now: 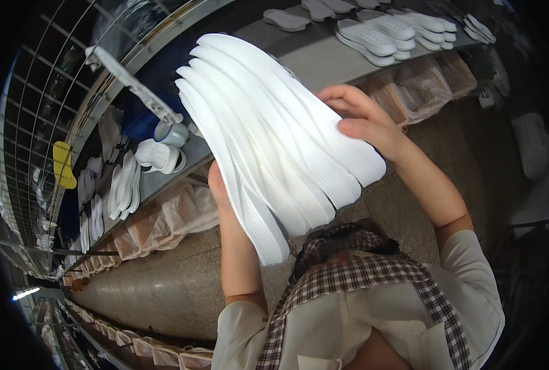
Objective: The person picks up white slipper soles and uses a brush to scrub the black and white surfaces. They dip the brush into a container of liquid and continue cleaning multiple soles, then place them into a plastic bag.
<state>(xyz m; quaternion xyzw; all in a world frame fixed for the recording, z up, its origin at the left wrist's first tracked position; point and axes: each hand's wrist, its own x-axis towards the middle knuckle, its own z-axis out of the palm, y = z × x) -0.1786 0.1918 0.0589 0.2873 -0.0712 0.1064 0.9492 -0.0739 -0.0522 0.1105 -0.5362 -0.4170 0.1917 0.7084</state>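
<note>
Between my two hands I hold up a row of several white shoe soles (268, 132), pressed side by side with their edges toward me. My right hand (367, 120) grips the right end, its thumb on the outermost sole and its fingers bent behind. At the left end, my left hand (219, 185) presses against the outer sole; most of its fingers are hidden behind the row. The soles are tilted and fanned slightly apart at their upper ends.
Beyond them runs a grey bench (324, 58) with stacked white soles (373, 40). More soles (125, 185) and a cup (171, 134) are at left, near a wire grid (40, 92) and a yellow sole-shaped piece (64, 164). Plastic-lined bins (170, 216) stand below the bench.
</note>
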